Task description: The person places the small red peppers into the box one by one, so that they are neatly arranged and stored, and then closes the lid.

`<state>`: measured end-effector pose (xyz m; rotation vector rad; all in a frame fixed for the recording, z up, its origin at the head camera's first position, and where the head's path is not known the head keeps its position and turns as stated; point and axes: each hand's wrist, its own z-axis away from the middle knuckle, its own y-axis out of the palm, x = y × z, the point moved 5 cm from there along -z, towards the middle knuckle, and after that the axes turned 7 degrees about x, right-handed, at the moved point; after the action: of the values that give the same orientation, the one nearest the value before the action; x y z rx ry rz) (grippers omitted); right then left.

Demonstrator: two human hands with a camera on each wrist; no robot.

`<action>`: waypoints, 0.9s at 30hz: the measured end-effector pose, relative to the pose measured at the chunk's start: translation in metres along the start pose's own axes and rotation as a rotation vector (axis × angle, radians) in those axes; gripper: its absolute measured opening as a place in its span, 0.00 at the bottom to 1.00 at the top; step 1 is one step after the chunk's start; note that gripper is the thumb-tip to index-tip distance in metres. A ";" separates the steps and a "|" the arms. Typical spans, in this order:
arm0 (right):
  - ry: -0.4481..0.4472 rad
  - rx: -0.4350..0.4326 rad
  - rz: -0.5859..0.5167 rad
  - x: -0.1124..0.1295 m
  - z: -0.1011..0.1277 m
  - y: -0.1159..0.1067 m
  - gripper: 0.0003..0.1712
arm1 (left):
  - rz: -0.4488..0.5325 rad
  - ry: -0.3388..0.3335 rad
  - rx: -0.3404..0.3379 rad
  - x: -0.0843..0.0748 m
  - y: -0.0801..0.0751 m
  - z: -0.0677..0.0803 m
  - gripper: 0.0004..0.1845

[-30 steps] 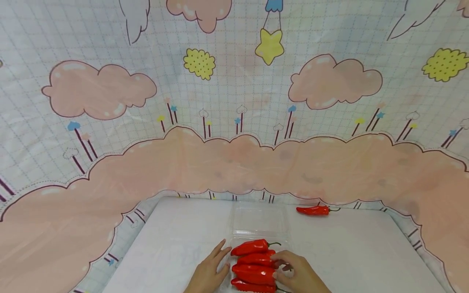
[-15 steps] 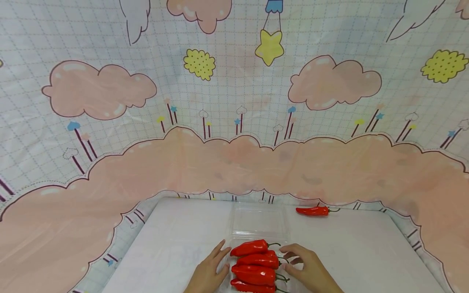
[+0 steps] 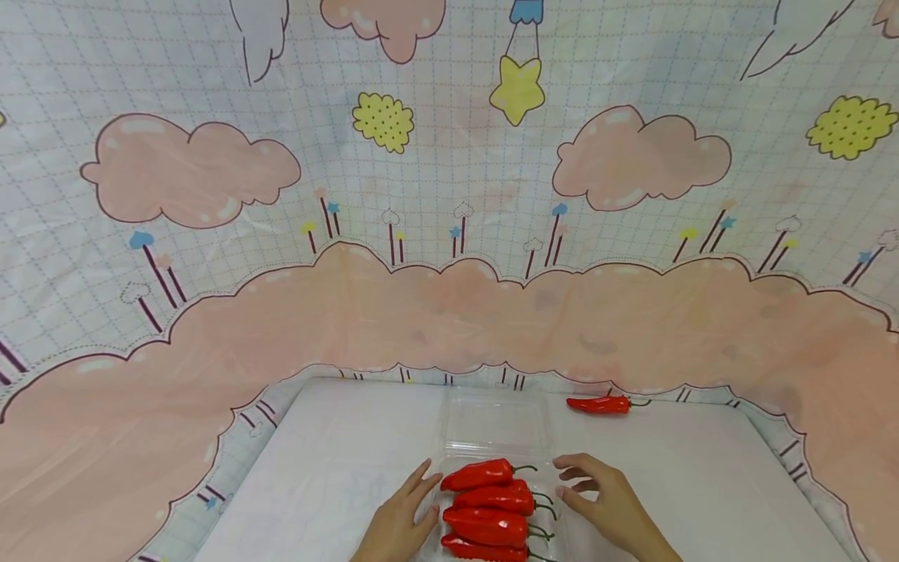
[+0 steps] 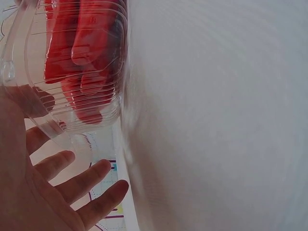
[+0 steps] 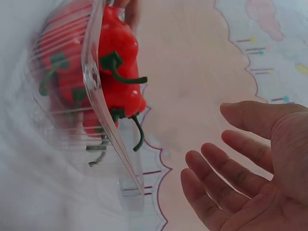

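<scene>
An open clear plastic clamshell box (image 4: 108,103) holds several long red peppers (image 3: 486,528), piled with their green stems to the right. My left hand (image 3: 399,521) is at the box's left side, fingers spread and fairly straight. In the left wrist view, its thumb and forefinger are right at the rim, the other fingers beyond the box. My right hand (image 3: 605,499) hovers just right of the box, fingers loosely bent with nothing between them. The right wrist view shows that hand apart from the rim, facing the pepper stems (image 5: 130,79).
The box's clear lid (image 3: 495,417) lies folded back on the white table (image 3: 351,429). A single red pepper (image 3: 599,404) lies near the far edge, right of the lid. Behind the table hangs a cloth printed with clouds (image 3: 197,172).
My right hand has let go of a pepper in the box and moved right, clear of the stems. That pepper lies among the others. The left hand has stayed in place.
</scene>
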<state>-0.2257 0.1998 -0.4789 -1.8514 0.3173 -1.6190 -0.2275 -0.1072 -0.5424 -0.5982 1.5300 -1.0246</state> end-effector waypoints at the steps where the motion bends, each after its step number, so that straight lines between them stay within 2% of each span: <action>1: 0.013 -0.010 -0.002 -0.001 -0.001 -0.002 0.19 | 0.003 -0.003 0.003 0.000 0.000 0.000 0.24; 9: 0.091 -0.063 -0.001 -0.008 -0.004 -0.013 0.21 | 0.011 -0.003 0.009 0.000 0.000 -0.001 0.24; 17: 0.077 -0.109 -0.025 -0.014 -0.006 -0.020 0.20 | 0.008 -0.001 0.007 0.000 -0.001 -0.001 0.24; 27: 0.111 -0.123 -0.005 -0.024 -0.011 -0.030 0.21 | 0.013 -0.006 0.017 0.001 0.000 -0.001 0.24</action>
<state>-0.2484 0.2327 -0.4789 -1.8566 0.4705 -1.7441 -0.2284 -0.1076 -0.5430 -0.5781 1.5169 -1.0247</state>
